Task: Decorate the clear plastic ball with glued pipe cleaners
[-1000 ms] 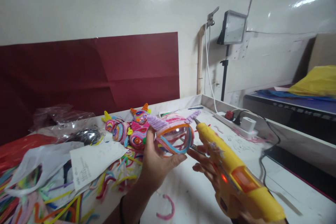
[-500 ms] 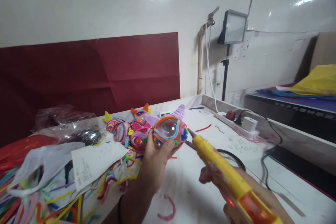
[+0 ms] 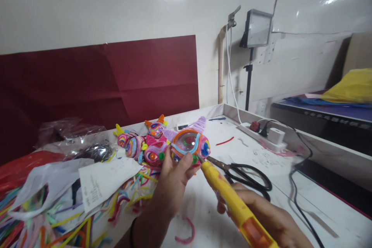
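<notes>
My left hand (image 3: 171, 180) holds a clear round ornament (image 3: 189, 143) wrapped in orange, blue and pink pipe cleaners, with a purple horn on top. My right hand (image 3: 267, 219) grips a yellow hot glue gun (image 3: 229, 201). The gun's nozzle touches the lower right side of the ornament. Finished pipe-cleaner figures (image 3: 145, 143) lie just behind my left hand on the white table (image 3: 203, 209).
Black scissors (image 3: 247, 174) lie to the right of the ornament. Loose pipe cleaners (image 3: 58, 224), plastic bags (image 3: 43, 186) and a paper sheet (image 3: 101, 180) cover the left. A power strip (image 3: 261, 131) with cables sits at the back right, by a lamp stand (image 3: 250, 66).
My left hand turned the ornament so its round face points at me. The glue gun dropped lower and its tip closed in onto the ornament; the scissors came into sight.
</notes>
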`<state>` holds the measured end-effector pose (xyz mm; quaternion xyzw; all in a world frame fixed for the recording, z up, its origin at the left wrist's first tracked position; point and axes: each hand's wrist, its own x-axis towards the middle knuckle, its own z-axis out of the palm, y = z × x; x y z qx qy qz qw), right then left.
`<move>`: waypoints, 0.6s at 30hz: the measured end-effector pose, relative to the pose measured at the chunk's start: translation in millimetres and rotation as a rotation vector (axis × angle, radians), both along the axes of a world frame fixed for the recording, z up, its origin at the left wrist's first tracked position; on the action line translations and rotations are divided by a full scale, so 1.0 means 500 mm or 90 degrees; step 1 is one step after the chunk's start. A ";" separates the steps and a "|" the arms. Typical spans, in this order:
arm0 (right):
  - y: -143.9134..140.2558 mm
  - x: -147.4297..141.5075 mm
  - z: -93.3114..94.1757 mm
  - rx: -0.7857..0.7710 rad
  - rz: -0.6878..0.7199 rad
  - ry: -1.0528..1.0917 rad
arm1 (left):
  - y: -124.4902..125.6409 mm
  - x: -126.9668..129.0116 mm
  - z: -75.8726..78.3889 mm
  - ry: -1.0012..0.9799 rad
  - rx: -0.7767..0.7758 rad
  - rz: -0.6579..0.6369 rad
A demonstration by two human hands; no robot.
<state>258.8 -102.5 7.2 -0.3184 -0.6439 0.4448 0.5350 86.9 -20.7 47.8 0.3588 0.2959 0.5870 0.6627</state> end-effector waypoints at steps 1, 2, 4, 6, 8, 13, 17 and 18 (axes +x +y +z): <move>0.001 -0.002 -0.001 -0.005 -0.002 0.002 | 0.000 0.000 0.000 0.004 0.001 -0.002; 0.002 -0.003 -0.004 -0.011 -0.002 0.003 | -0.001 -0.001 0.000 0.006 0.000 -0.003; 0.003 -0.004 -0.011 -0.022 -0.004 0.005 | -0.001 -0.002 -0.001 0.005 -0.003 -0.004; 0.004 -0.003 -0.019 -0.035 -0.004 0.001 | -0.001 -0.003 -0.003 0.002 -0.004 -0.007; 0.004 0.000 -0.025 -0.042 -0.001 -0.007 | -0.001 -0.004 -0.005 0.005 0.004 -0.017; 0.005 0.002 -0.027 -0.055 -0.003 -0.025 | 0.000 -0.006 -0.009 0.002 0.017 -0.025; 0.007 0.004 -0.031 -0.062 -0.007 -0.028 | -0.002 -0.005 -0.008 -0.008 -0.006 -0.015; 0.007 0.006 -0.034 -0.059 -0.009 -0.026 | -0.002 -0.005 -0.007 -0.010 -0.015 -0.015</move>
